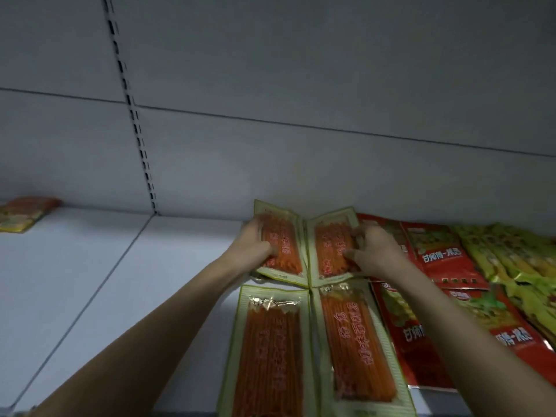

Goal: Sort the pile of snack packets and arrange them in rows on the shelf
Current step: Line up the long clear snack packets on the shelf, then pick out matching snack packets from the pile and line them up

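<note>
Two orange-stick snack packets with pale green borders stand tilted at the back of the white shelf [90, 266]. My left hand [255, 240] grips the left rear packet [282, 245] by its left edge. My right hand [376, 251] holds the right rear packet [331, 251] with its thumb on the front. In front of them two more of the same packets lie flat side by side, the left front packet [270, 350] and the right front packet [358, 341].
Red packets [442, 260] lie in rows to the right of the orange ones, and yellow-green packets [511, 260] lie further right. A lone orange and yellow packet [24, 213] sits at the far left. A slotted upright [135, 121] runs down the grey back panel.
</note>
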Demonstrator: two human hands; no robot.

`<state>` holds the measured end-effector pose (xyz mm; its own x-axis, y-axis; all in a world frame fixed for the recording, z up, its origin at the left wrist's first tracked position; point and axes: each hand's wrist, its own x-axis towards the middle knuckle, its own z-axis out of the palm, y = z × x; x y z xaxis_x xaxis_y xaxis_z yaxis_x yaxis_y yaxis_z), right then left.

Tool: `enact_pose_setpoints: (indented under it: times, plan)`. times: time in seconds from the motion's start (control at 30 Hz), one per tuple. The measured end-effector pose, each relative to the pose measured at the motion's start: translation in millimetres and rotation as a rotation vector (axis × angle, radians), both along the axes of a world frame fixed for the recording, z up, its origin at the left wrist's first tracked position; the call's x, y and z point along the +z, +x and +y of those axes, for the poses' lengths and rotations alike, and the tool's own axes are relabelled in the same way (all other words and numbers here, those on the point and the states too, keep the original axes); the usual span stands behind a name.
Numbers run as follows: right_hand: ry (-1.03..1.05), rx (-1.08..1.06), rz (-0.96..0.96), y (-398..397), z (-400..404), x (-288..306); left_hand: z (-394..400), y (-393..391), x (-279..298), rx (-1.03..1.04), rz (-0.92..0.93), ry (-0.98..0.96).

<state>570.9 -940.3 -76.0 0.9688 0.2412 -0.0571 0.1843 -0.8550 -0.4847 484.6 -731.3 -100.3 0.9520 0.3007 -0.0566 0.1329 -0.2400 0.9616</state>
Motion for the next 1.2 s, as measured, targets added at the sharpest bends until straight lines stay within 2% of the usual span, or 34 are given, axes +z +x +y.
enact_pose_setpoints:
  times: [0.07, 0.17, 0.27, 0.33, 0.4, 0.57, 0.77, 0.97, 1.2]
  plan:
    - [-0.157, 0.036, -0.077, 0.1, 3.0, -0.8, 1.2, 6.6, -0.2, -0.017, -0.009, 0.117]
    - [-0.294, 0.080, -0.132, -3.7, 4.0, -0.6, 4.9, 11.3, -3.0, -0.042, 0.127, 0.518]
    - [-0.339, 0.126, -0.195, -14.2, -0.3, 3.7, 1.4, 9.1, -9.1, -0.058, 0.233, 0.628]
    - [-0.291, 0.141, -0.277, -19.7, -5.3, 9.9, -1.1, 5.2, -4.1, -0.019, 0.253, 0.680]
    - [-0.182, 0.162, -0.326, -25.7, -9.5, 17.5, -6.6, -5.5, 6.7, 0.053, 0.254, 0.708]
    - [0.035, 0.323, -0.277, -56.8, -0.7, 24.9, -15.6, -61.7, 14.9, 0.182, 0.174, 0.776]
    - [0.203, 0.587, -0.167, -129.6, 55.5, 7.4, -15.2, -182.8, 15.1, 0.384, 0.309, 0.855]
    - [0.226, 0.857, -0.073, -219.7, 124.0, 7.0, 26.4, -293.0, 38.4, 0.597, 0.384, 0.851]
    - [0.155, 0.980, -0.092, -301.0, 210.7, 17.9, 95.7, -389.1, 40.5, 0.680, 0.438, 0.846]
